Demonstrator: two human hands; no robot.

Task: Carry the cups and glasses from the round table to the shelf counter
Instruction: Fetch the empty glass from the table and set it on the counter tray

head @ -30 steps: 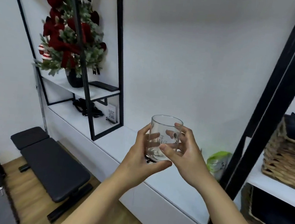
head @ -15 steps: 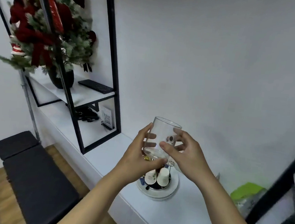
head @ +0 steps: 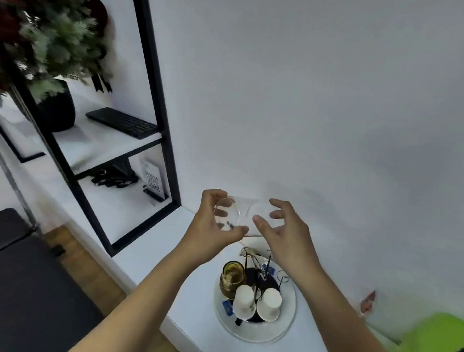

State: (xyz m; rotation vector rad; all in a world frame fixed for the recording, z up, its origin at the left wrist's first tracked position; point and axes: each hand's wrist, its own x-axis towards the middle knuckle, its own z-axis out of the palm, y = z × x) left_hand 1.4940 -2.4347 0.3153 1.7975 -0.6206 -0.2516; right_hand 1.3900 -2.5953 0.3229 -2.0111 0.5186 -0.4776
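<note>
I hold a clear, round drinking glass [head: 237,214] tipped on its side in the air, above the white shelf counter [head: 187,292]. My left hand [head: 215,225] has its fingers and thumb curled around the glass near its base. My right hand [head: 285,231] has its curved fingers spread about the rim end; I cannot tell if they really touch it. Below my hands, on the counter, stands a round white tray with a wire cup rack [head: 288,318]. It already carries two white paper cups [head: 256,303] upside down and an amber glass cup [head: 232,279]. So I judge some pieces are delivered, and this glass must still be set down. The round table is not visible.
</note>
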